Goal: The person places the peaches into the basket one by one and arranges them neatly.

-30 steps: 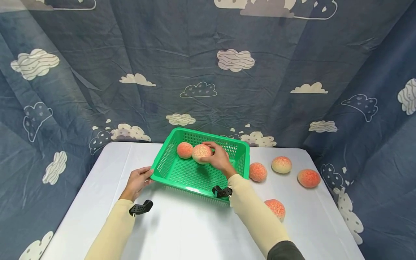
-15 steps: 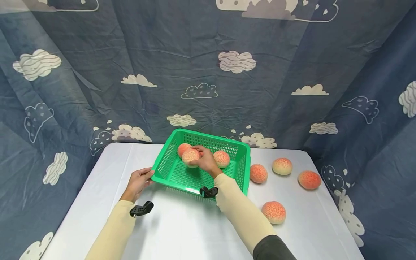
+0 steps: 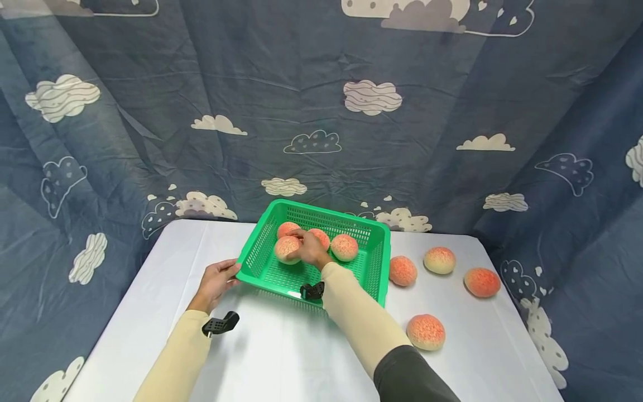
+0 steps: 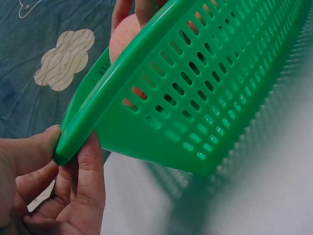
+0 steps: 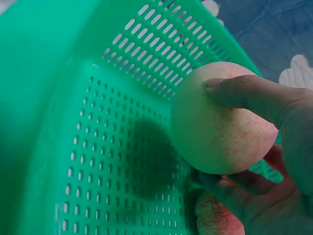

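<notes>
A green slotted basket [image 3: 275,286] stands on the white table, its left front corner pinched between thumb and fingers of the left hand [image 3: 215,283]. In the left wrist view the left hand [image 4: 63,181] has its thumb on top of the rim and fingers beneath. The right hand [image 3: 312,249] grips a pink-and-cream peach [image 3: 287,249] inside the basket's left part. The right wrist view shows this peach [image 5: 220,122] between the thumb and fingers of the right hand [image 5: 274,147]. Behind and right of it lie other peaches [image 3: 344,247], one partly covered by the right hand.
Right of the basket on the table [image 3: 361,357] lie several loose peaches: one [image 3: 403,271] close to the basket wall, one [image 3: 439,261] farther back, one [image 3: 482,282] near the right edge, one [image 3: 426,332] nearer the front. A dark cloud-patterned cloth [image 3: 311,72] hangs behind.
The right hand has carried its peach leftward and lowered it toward the left part of the basket, uncovering the peach on the right. The left hand keeps its hold on the corner.
</notes>
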A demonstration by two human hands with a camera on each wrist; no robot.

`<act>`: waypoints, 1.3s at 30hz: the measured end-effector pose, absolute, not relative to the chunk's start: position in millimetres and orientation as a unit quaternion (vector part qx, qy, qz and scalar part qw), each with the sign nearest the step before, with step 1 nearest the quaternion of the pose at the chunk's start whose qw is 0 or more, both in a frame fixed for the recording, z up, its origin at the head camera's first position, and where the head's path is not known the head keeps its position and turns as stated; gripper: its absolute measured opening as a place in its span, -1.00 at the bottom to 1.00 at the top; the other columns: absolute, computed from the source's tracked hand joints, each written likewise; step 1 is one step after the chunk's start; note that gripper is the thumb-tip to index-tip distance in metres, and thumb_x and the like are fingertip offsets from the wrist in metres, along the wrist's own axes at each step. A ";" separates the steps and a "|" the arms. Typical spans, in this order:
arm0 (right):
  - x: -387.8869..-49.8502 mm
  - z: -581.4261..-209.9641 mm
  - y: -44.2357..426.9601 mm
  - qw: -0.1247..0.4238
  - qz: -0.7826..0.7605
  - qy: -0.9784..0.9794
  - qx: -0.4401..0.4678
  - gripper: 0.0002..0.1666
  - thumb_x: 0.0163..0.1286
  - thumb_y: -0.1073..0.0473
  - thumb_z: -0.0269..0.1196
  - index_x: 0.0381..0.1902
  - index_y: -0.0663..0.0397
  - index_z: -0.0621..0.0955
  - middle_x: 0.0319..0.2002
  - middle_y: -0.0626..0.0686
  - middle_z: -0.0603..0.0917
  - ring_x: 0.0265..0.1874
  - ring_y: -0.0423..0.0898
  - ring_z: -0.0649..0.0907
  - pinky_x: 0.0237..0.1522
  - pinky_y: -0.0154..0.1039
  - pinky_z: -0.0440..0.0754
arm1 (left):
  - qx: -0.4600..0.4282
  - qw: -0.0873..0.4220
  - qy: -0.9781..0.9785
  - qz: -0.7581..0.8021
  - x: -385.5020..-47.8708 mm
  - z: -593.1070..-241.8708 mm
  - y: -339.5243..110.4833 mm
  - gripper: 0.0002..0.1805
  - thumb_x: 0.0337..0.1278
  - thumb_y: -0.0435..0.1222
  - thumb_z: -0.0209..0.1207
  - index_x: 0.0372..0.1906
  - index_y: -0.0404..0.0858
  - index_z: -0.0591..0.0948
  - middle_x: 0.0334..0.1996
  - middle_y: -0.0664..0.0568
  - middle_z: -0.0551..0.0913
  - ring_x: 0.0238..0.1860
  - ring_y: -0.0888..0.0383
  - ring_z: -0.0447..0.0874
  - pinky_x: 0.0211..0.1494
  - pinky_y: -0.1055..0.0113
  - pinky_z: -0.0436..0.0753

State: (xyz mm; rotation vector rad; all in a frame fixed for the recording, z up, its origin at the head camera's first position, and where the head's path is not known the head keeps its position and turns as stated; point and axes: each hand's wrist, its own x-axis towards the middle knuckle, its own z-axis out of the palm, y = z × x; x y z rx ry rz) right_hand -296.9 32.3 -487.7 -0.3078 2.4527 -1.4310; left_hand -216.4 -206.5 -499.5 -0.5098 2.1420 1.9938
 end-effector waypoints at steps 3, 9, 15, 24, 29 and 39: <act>-299.7 -491.3 30.0 0.147 -0.476 0.859 -0.114 -0.26 0.04 0.33 0.47 0.22 0.06 0.51 0.20 0.16 0.48 0.19 0.13 0.47 0.14 0.04 0.51 | -0.170 0.086 0.720 0.668 -216.5 -498.9 -205.7 -0.52 0.39 -0.33 0.07 0.27 -0.54 0.37 -0.06 -0.14 0.56 -0.29 0.29 0.57 -0.07 0.33 0.66; -303.4 -496.3 24.9 0.155 -0.446 0.873 -0.125 -0.25 0.04 0.31 0.48 0.23 0.10 0.50 0.22 0.17 0.49 0.21 0.12 0.47 0.18 0.01 0.49 | -0.175 0.087 0.722 0.664 -216.9 -499.4 -204.9 -0.53 0.39 -0.33 0.09 0.26 -0.53 0.38 -0.04 -0.19 0.57 -0.29 0.27 0.58 -0.15 0.38 0.66; -302.8 -498.1 19.3 0.155 -0.422 0.884 -0.131 -0.26 0.01 0.32 0.50 0.21 0.09 0.53 0.17 0.16 0.53 0.16 0.10 0.51 0.14 -0.01 0.52 | -0.180 0.087 0.722 0.663 -217.0 -501.1 -204.9 -0.53 0.39 -0.31 0.09 0.27 -0.51 0.39 -0.01 -0.19 0.55 -0.26 0.26 0.58 -0.20 0.46 0.64; -302.8 -501.4 10.6 0.131 -0.396 0.898 -0.144 -0.25 -0.01 0.38 0.48 0.21 0.12 0.54 0.19 0.13 0.54 0.17 0.09 0.52 0.15 -0.01 0.52 | -0.180 0.084 0.720 0.665 -217.5 -501.7 -206.3 -0.52 0.39 -0.31 0.09 0.27 -0.51 0.39 -0.02 -0.18 0.57 -0.27 0.27 0.59 -0.22 0.46 0.64; -301.3 -503.2 8.5 0.125 -0.386 0.903 -0.143 -0.26 -0.03 0.39 0.49 0.18 0.17 0.55 0.18 0.14 0.55 0.16 0.09 0.52 0.17 -0.03 0.51 | -0.176 0.082 0.717 0.669 -217.5 -501.6 -206.2 -0.52 0.39 -0.32 0.09 0.27 -0.52 0.38 -0.05 -0.16 0.57 -0.29 0.28 0.58 -0.24 0.48 0.63; -299.5 -507.1 6.8 0.132 -0.401 0.898 -0.123 -0.24 0.00 0.40 0.46 0.23 0.16 0.51 0.22 0.15 0.51 0.21 0.09 0.48 0.21 -0.03 0.47 | -0.178 0.081 0.720 0.666 -218.1 -502.2 -207.0 -0.52 0.39 -0.31 0.09 0.27 -0.51 0.38 -0.04 -0.17 0.57 -0.28 0.28 0.58 -0.23 0.47 0.63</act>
